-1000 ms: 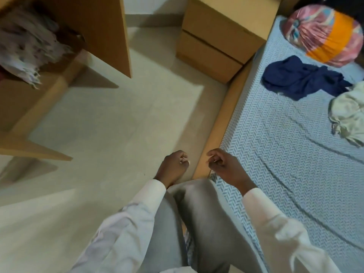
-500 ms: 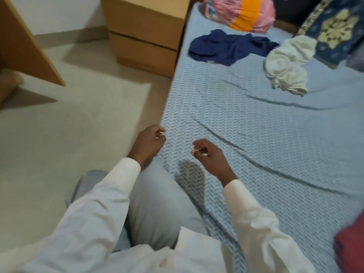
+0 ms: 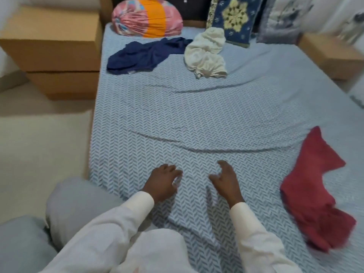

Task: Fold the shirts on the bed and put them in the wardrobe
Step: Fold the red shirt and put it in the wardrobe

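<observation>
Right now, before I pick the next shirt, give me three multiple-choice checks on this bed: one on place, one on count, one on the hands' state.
1. Which garment lies nearest the right hand?
A. crumpled navy-blue shirt
B. crumpled cream shirt
C. rumpled red shirt

2. How many loose shirts lie on the blue chevron-patterned bedsheet?
A. two
B. three
C. five

3. What do the hands hold?
A. nothing
B. the red shirt
C. a pillow

Answers:
1 C: the red shirt lies just to that hand's right, while the other two lie far up the sheet.
2 B: navy-blue, cream and red.
3 A: the left hand and the right hand are over bare sheet, fingers loosely spread, gripping nothing.
</observation>
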